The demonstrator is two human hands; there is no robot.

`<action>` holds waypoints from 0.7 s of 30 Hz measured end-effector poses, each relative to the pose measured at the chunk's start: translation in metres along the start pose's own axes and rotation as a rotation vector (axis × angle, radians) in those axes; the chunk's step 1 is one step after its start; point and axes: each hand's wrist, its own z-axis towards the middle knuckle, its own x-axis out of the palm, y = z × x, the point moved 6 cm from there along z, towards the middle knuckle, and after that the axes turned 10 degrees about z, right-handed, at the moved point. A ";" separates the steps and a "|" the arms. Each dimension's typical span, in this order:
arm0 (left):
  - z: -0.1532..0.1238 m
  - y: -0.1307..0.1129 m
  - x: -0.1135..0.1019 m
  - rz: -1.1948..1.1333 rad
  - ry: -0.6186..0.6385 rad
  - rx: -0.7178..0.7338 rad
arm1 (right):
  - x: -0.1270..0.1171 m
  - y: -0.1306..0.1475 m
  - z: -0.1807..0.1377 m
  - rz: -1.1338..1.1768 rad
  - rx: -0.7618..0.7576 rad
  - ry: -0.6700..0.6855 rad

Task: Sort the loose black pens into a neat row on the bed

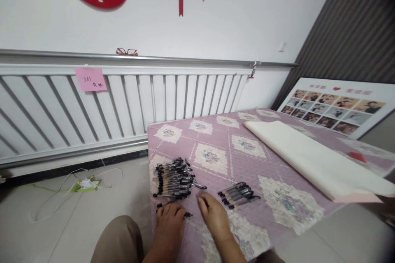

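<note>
My left hand (169,220) rests low over the near left part of the patterned cover (212,131), its fingers curled round an uncapped pen (188,214) whose tip sticks out to the right. Just beyond those fingers lies another black pen (166,203). A pile of black pens (174,181) is spread farther back, with a loose pen cap (200,185) at its right side. My right hand (216,215) is closed beside the left, fingers bent inward; whatever they hold is hidden. To its right, a smaller group of capped pens (237,194) lies side by side.
A large pale folded sheet (296,152) covers the right side. Behind it leans a photo board (333,107). A white radiator (173,94) runs along the wall, with glasses (126,51) on its pipe. On the floor at left lies a power strip (86,185) with cables.
</note>
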 end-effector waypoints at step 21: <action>-0.002 0.000 -0.002 -0.032 -0.051 0.016 | -0.004 -0.006 -0.005 0.066 0.038 -0.071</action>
